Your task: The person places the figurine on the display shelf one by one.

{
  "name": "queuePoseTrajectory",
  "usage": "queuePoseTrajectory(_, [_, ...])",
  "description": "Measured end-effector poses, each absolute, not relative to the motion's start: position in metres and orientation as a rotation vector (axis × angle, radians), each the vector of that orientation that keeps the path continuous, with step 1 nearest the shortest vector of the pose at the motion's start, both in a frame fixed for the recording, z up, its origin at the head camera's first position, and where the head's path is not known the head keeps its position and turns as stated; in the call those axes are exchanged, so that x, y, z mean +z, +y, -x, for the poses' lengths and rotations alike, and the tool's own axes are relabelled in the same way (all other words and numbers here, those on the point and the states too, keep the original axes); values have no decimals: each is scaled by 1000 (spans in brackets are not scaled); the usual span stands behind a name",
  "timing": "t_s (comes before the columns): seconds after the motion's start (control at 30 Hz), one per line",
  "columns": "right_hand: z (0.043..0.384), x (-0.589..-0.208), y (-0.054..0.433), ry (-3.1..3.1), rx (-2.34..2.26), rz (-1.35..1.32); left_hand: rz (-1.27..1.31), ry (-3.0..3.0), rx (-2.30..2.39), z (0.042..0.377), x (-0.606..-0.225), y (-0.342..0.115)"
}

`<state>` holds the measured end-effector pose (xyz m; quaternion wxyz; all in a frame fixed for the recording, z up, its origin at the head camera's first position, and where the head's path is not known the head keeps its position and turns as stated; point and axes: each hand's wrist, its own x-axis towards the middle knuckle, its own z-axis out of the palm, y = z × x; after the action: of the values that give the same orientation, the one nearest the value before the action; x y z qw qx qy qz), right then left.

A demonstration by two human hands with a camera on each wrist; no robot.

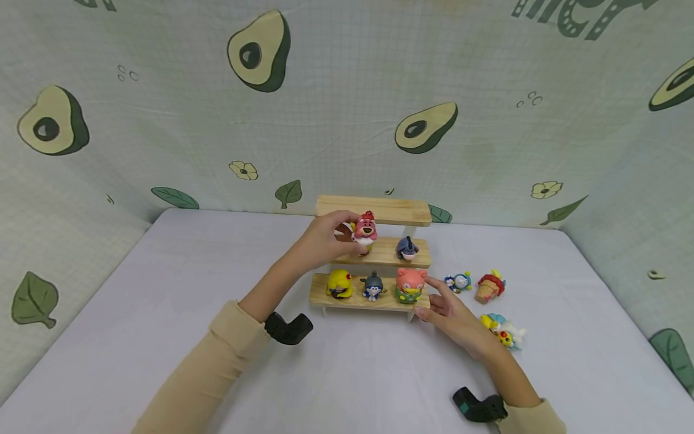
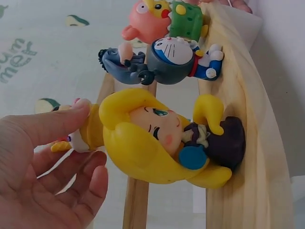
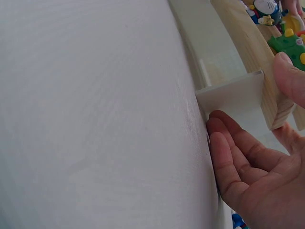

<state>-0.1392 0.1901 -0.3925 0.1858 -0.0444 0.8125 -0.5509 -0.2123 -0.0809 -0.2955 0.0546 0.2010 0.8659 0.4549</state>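
At the middle tier of a wooden three-tier display stand (image 1: 374,208), my left hand (image 1: 327,241) pinches a pink bear figurine (image 1: 366,229) between thumb and fingers. Whether its base touches the board is hard to tell. A blue donkey figurine (image 1: 406,248) sits on that tier's right side. On the bottom tier stand a yellow-haired figurine (image 2: 143,138), a dark-hooded blue cat figurine (image 1: 373,286) and a pink figurine with a green body (image 1: 410,284). My right hand (image 1: 452,316) holds the bottom tier's right end, its thumb (image 3: 288,76) on the wood and other fingers below.
Right of the stand, a small blue and white figurine (image 1: 461,281), a red-topped cone-shaped figurine (image 1: 491,286) and yellow, blue and white figurines (image 1: 504,331) lie on the white tabletop (image 1: 217,253). Avocado-print cloth (image 1: 347,90) hangs behind.
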Motion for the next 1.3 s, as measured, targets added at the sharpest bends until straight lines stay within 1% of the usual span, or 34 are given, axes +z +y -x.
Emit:
queuePoseTrajectory(0.47, [139, -392, 191, 2288, -1549, 117, -781, 2466, 1442, 219, -309, -76])
queuePoseTrajectory(0.87, [140, -392, 191, 2285, -1548, 130, -769, 2546, 1389, 219, -312, -71])
queuePoseTrajectory(1.3, [140, -392, 191, 2282, -1549, 128, -822, 2596, 1285, 221, -313, -70])
